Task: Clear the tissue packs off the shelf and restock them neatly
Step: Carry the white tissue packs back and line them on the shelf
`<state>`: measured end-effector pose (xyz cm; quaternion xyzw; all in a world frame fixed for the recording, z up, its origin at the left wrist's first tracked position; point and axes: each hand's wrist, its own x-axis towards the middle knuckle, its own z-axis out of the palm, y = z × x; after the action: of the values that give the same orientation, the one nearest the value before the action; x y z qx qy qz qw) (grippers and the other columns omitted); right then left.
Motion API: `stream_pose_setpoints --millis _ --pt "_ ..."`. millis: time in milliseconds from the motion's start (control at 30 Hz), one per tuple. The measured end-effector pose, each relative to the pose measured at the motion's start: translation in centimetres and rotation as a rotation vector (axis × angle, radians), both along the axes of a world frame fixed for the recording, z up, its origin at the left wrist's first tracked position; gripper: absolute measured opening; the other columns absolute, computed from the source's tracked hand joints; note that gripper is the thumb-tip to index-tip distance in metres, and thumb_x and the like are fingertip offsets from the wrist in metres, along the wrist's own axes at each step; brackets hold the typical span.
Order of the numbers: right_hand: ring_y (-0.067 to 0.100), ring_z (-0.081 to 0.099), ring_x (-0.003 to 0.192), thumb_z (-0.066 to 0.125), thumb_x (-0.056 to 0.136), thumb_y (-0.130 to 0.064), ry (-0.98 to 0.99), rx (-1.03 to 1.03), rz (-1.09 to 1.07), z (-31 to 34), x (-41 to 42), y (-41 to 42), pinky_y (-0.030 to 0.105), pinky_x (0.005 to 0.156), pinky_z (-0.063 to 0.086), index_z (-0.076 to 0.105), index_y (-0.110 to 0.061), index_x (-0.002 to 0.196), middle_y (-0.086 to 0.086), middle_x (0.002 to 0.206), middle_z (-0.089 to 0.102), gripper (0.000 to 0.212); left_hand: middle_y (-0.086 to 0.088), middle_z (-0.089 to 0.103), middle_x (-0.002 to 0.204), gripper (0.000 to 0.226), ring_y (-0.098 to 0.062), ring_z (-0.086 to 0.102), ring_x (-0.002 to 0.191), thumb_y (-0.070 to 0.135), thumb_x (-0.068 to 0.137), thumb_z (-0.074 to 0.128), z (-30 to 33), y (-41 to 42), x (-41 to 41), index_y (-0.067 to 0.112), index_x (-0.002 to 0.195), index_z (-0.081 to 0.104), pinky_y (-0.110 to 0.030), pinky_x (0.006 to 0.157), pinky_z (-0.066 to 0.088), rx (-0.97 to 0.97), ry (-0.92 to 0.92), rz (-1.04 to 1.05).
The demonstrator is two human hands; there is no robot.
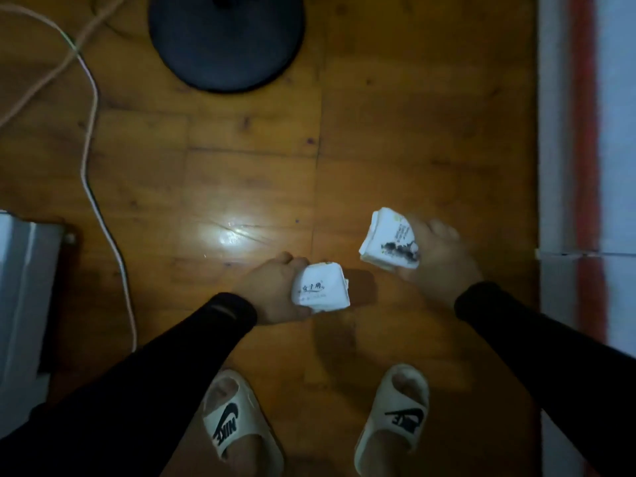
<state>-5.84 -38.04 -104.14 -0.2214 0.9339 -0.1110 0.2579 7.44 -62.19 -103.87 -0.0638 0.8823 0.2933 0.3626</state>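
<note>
Left grip: left hand curled round a white tissue pack, printed face up, held above the wooden floor.
Right grip: right hand clamped on a second tissue pack, tilted, dark print toward the wrist.
Packs: apart from each other, left one lower in frame, right one higher and further right; both clear of the floor as far as can be told.
Sleeves: black sleeves down to both wrists.
Feet: cream slides with a black logo, directly below the hands, toes pointing up the frame.
Floor: glossy brown boards with a bright glare spot left of the packs.
Top of frame: dark round stand base on the floor, well apart from the hands.
Left side: pale cable curving down the boards; grey-white boxy object at the edge, identity unclear.
Right side: white and red striped surface along the edge; cannot tell what.
</note>
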Motion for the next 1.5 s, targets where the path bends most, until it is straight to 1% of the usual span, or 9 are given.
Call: stream_pose_setpoints --millis 100,300,500,700,833,1000,1100,1267,1500 --pt "0.032 0.043 0.115 0.071 0.072 -0.05 0.067 -0.053 -0.005 11.8 -1.9 1.0 0.038 0.095 0.037 0.035 -0.018 0.144 0.01 0.126 0.049 0.087 0.01 0.046 0.102 0.055 -0.007 0.053 0.086 0.05 0.066 0.073 11.9 -1.0 -3.5 0.031 0.111 0.048 -0.025 0.072 0.046 -0.007 0.105 0.045" --pt "0.023 0.036 0.12 0.074 0.068 -0.036 0.376 -0.168 -0.075 40.7 -4.5 4.5 0.026 0.098 0.029 0.034 -0.022 0.145 0.002 0.128 0.046 0.088 0.016 0.059 0.092 0.046 -0.003 0.056 0.081 0.056 0.064 0.074 40.7 -0.8 -10.1 0.038 0.099 0.049 -0.033 0.07 0.051 -0.003 0.415 -0.016" --pt "0.024 0.035 0.123 0.074 0.061 -0.038 0.736 -0.148 -0.197 67.0 -0.4 12.5 0.036 0.101 0.034 0.034 -0.024 0.145 0.002 0.133 0.041 0.094 0.013 0.05 0.1 0.055 -0.011 0.05 0.089 0.052 0.068 0.073 67.9 4.7 -14.7 0.033 0.111 0.046 -0.035 0.074 0.048 -0.023 0.736 -0.275" --pt "0.023 0.035 0.12 0.063 0.057 -0.044 1.031 -0.03 -0.491 84.1 11.1 23.0 0.031 0.101 0.028 0.036 -0.022 0.144 0.004 0.129 0.042 0.093 0.017 0.052 0.114 0.075 -0.008 0.053 0.101 0.051 0.068 0.077 86.4 16.3 -13.7 0.034 0.132 0.042 -0.028 0.081 0.044 0.214 1.016 -0.493" --pt "0.024 0.029 0.127 0.055 0.063 -0.048 1.155 0.089 -0.685 90.5 21.3 30.3 0.035 0.107 0.029 0.029 -0.025 0.146 0.004 0.136 0.038 0.09 0.016 0.058 0.119 0.071 -0.008 0.056 0.106 0.051 0.069 0.076 92.9 26.7 -10.5 0.047 0.129 0.039 -0.027 0.084 0.044 0.356 1.067 -0.693" --pt "0.021 0.024 0.127 0.069 0.067 -0.038 1.198 0.223 -0.932 94.5 34.9 38.1 0.041 0.104 0.035 0.029 -0.023 0.148 0.006 0.138 0.037 0.092 0.008 0.049 0.139 0.091 -0.015 0.051 0.119 0.072 0.058 0.06 97.8 39.7 -3.4 0.038 0.139 0.035 -0.032 0.095 0.042 0.383 1.08 -1.0" --pt "0.02 0.021 0.13 0.071 0.071 -0.04 1.133 0.322 -1.065 95.1 42.0 42.7 0.037 0.105 0.032 0.02 -0.027 0.15 0.004 0.142 0.031 0.095 0.013 0.053 0.131 0.081 -0.009 0.052 0.115 0.066 0.062 0.062 99.2 46.9 1.6 0.04 0.135 0.039 -0.03 0.095 0.042 0.431 1.044 -1.152" --pt "0.021 0.024 0.13 0.072 0.07 -0.04 1.045 0.398 -1.17 95.4 51.0 50.7 0.03 0.103 0.032 0.019 -0.026 0.15 0.003 0.141 0.032 0.097 0.012 0.04 0.146 0.08 -0.008 0.037 0.132 0.045 0.076 0.074 100.4 58.5 10.2 0.029 0.144 0.036 -0.023 0.107 0.028 0.466 1.058 -1.312" --pt "0.021 0.027 0.128 0.069 0.076 -0.046 0.961 0.412 -1.233 95.1 58.5 61.0 0.029 0.098 0.036 0.017 -0.025 0.15 0.003 0.139 0.033 0.093 0.009 0.049 0.138 0.078 -0.014 0.048 0.123 0.045 0.072 0.076 99.9 72.0 19.7 0.032 0.14 0.039 -0.032 0.104 0.038 0.483 0.964 -1.398"
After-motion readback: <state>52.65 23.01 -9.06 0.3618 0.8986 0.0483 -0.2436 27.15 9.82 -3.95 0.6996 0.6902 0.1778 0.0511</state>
